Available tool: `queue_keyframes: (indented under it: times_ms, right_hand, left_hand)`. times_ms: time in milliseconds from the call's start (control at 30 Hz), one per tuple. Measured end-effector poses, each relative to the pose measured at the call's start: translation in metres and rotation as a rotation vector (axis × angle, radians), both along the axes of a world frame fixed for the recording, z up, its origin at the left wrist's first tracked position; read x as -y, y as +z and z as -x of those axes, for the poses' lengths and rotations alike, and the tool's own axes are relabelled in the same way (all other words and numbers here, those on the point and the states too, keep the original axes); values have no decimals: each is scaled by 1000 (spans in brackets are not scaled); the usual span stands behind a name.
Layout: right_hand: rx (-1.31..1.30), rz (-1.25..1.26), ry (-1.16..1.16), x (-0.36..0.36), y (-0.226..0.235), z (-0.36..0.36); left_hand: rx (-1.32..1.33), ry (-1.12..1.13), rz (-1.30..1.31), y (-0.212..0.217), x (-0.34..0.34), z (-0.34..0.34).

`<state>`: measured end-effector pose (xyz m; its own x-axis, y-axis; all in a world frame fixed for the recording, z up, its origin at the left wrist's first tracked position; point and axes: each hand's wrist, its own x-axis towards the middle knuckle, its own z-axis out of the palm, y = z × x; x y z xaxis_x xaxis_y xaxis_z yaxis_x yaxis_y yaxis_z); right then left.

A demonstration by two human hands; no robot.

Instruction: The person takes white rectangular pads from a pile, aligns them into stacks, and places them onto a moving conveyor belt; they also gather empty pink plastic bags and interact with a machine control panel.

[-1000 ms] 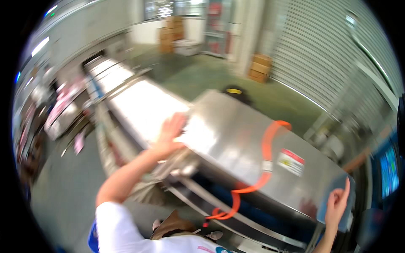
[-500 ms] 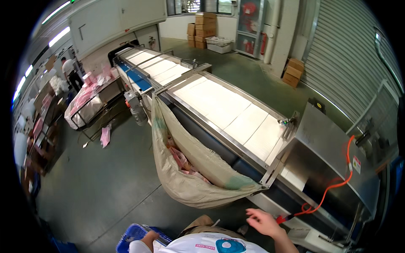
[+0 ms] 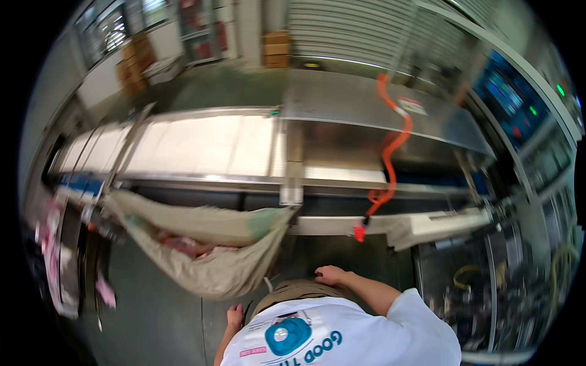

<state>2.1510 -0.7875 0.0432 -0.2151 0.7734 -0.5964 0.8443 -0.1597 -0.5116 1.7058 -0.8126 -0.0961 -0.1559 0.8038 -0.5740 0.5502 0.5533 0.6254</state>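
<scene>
Holds the right hand [image 3: 330,276] just in front of a brown garment [image 3: 285,294] at the waist, well apart from the conveyor [image 3: 201,178], with fingers bent inward; cannot tell of anything gripped in them. Bends the right arm out to an elbow near three o'clock, with the forearm pointing back between nine and ten. Holds the left hand [image 3: 234,316] low beside the waist, between eight and nine o'clock, showing only in part; cannot tell how far closed, nor on what.

Has ahead of the right hand, at one o'clock and apart from it, the red end [image 3: 359,233] of an orange hose [image 3: 405,131], dangling below the edge of a metal cover [image 3: 342,91].

Has at ten o'clock, forward of the left hand and apart from it, a beige cloth sling [image 3: 226,272], sagging open along the near side of the conveyor. Contains pink scraps [image 3: 183,245], heaped low in the fold, too blurred to count.

Shows at eleven the conveyor's white panelled top, reaching to the cover at twelve. Shows at nine a loose pink piece [image 3: 105,291] on the grey floor [image 3: 174,329]. Shows farther off at eleven a white bin [image 3: 163,68], with contents too blurred to name, beside stacked cardboard boxes [image 3: 137,58]. Shows at three a glazed machine [image 3: 493,268].
</scene>
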Motion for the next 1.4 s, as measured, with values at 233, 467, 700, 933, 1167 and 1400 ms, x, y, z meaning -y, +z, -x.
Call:
queue_keyframes:
  times_ms: [233, 467, 700, 933, 1167, 1400]
  right_hand:
    - [305, 43, -767, 131, -81, -147]
    - [304, 111, -756, 243, -117, -165]
    - [139, 133, -819, 185, -98, -145]
    - [-96, -55, -1088, 117, -40, -156]
    - [183, -16, -829, 217, -137, -157]
    - [120, 401, -1154, 264, -110, -117]
  left_hand:
    - [-26, -548, -26, 76, -73, -118]
    - [-132, -737, 138, -11, -88, -95]
    - [69, -772, -36, 102, -106, -204]
    - [446, -944, -339, 290, -129, -367]
    - [67, -1282, -150, 154, -120, -330]
    - [-220, -899, 310, 51, -135, -138]
